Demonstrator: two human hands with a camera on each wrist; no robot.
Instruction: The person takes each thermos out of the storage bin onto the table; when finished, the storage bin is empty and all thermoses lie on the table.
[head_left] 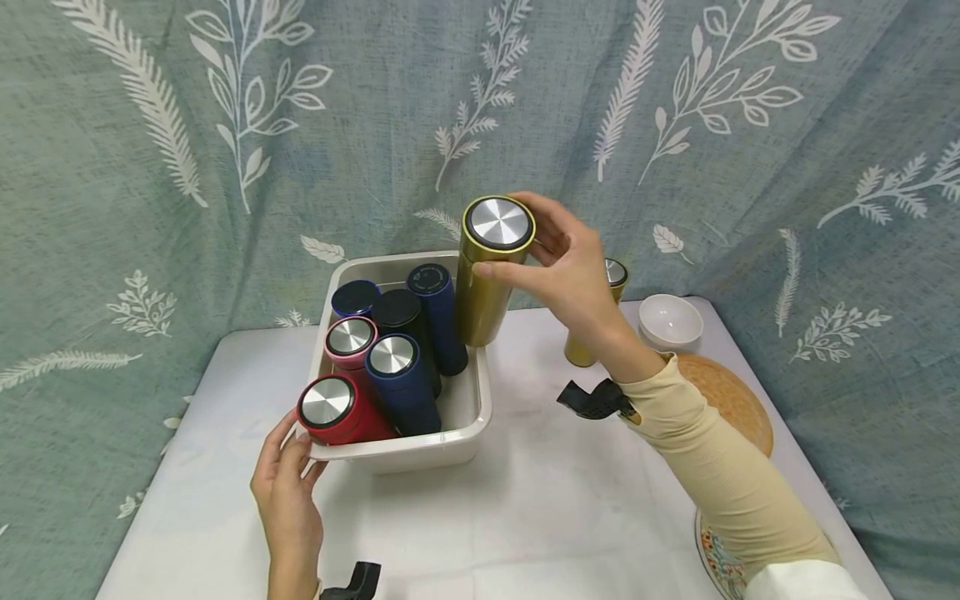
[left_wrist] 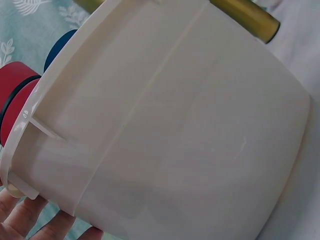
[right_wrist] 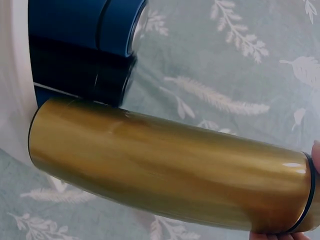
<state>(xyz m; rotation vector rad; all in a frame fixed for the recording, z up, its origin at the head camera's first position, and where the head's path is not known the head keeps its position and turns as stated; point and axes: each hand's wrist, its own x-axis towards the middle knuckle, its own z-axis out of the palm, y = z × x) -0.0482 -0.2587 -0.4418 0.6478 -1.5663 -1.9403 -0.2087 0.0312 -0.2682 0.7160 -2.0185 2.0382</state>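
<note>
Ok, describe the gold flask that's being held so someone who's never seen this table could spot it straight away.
Find the cream plastic bin in the middle of the white table, packed with red, pink, black and navy flasks. At its back right corner, the right hand grips the gold flask near its silver-topped lid. Unlike the second gold flask standing behind that hand, this one hangs over the bin.

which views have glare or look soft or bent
Head view: sharp, wide-angle bend at the edges, bright sheen on the gold bottle lid. Right wrist view: soft close-up, a glare streak along that bottle. Left wrist view: the white bin wall fills the frame, evenly lit, slightly soft.
</note>
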